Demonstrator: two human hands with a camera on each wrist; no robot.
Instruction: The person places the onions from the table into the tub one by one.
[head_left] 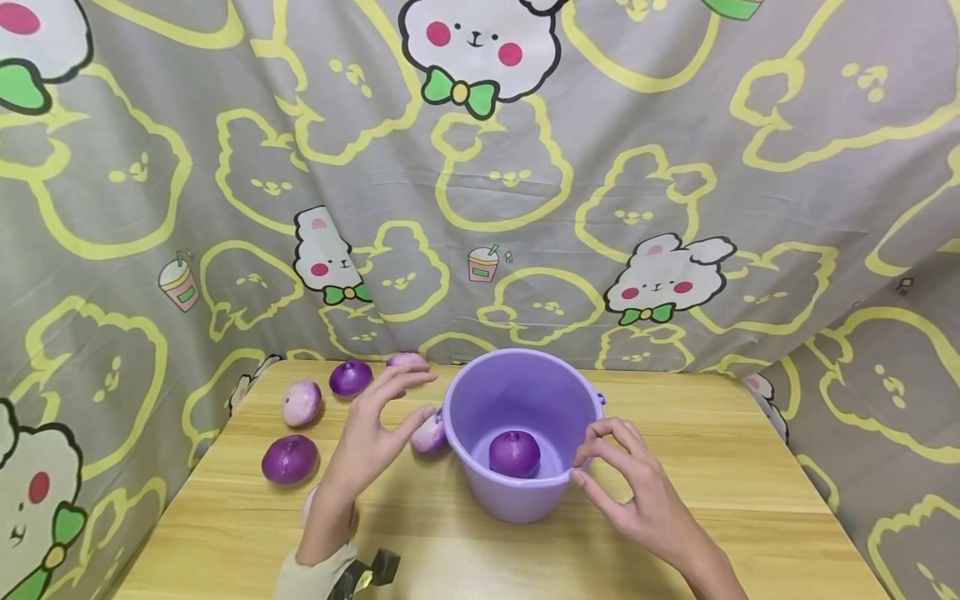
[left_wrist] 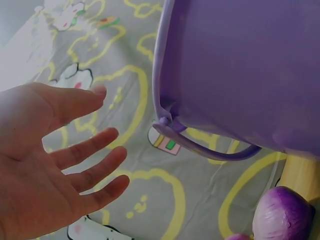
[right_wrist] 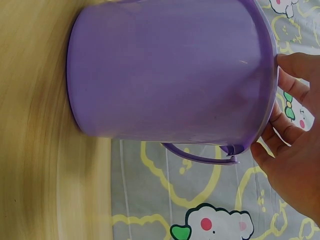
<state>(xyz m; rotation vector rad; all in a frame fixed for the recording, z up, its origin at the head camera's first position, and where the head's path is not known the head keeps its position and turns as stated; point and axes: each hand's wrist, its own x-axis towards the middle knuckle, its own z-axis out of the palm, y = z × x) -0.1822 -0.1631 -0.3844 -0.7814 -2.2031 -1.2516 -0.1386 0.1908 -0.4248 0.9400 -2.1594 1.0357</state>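
A purple bucket [head_left: 517, 500] stands upright on the wooden table, its mouth tilted toward the head view. On its floor lies a dark purple onion [head_left: 514, 454]. My right hand [head_left: 637, 483] grips the bucket's right rim, thumb and fingertips at the edge; the right wrist view shows the same hand [right_wrist: 295, 125] at the rim. Left of the bucket, my left hand [head_left: 375, 433] is raised with fingers spread and holds nothing. In the left wrist view that hand [left_wrist: 60, 160] is apart from the bucket wall [left_wrist: 240, 70] and its handle [left_wrist: 215, 152].
Several onions lie on the table's left side: dark purple ones [head_left: 290, 459] and paler ones [head_left: 302, 403]. A pale onion [head_left: 429, 435] sits close to the bucket's left side. One more is partly hidden behind my left wrist. A patterned grey curtain [head_left: 525, 192] hangs behind the table [head_left: 720, 433].
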